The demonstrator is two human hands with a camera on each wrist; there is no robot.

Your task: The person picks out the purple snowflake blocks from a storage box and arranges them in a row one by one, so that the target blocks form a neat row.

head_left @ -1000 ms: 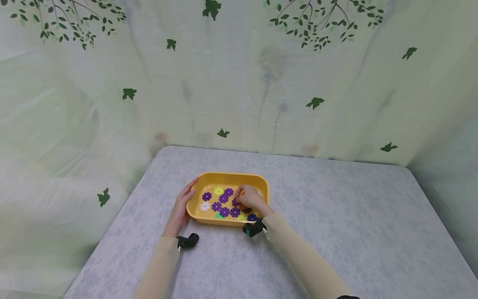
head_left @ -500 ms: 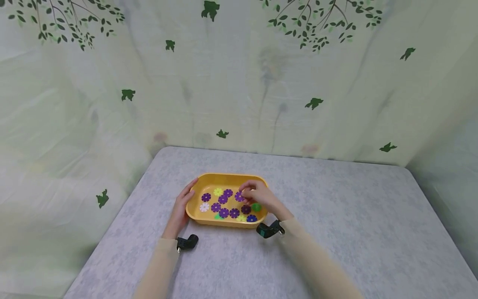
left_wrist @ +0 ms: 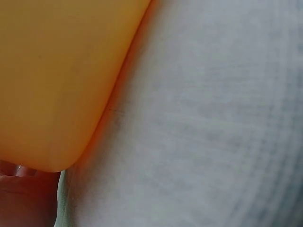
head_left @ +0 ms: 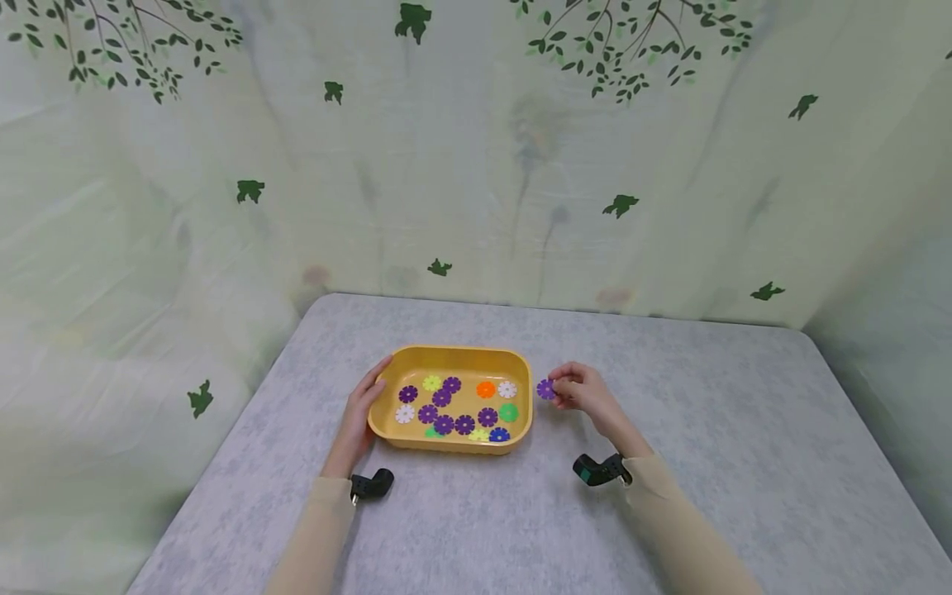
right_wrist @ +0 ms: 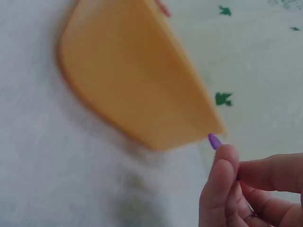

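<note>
My right hand [head_left: 591,397] pinches a purple flower-shaped disc [head_left: 545,389] between thumb and fingers, just off the right end of the yellow tray [head_left: 464,364]. In the right wrist view the disc [right_wrist: 214,141] shows edge-on above the fingertips. My left hand [head_left: 357,417] holds the tray's left end, its fingertips at the rim; the left wrist view shows only part of that hand [left_wrist: 23,194] behind the tray wall. Inside the tray lie several purple discs [head_left: 464,425], plus white [head_left: 405,414], yellow [head_left: 432,383], orange [head_left: 486,389], green [head_left: 508,412] and blue [head_left: 499,435] ones.
The tray stands on a grey mottled table [head_left: 706,430], left of its middle. A pale curtain [head_left: 476,165] with printed leaves and branches hangs behind the table and along both sides. Each wrist wears a small black camera.
My right hand has lifted a purple disc out of the tray and carried it right, past the rim, uncovering the orange and white discs. My left hand stays at the tray's left end.
</note>
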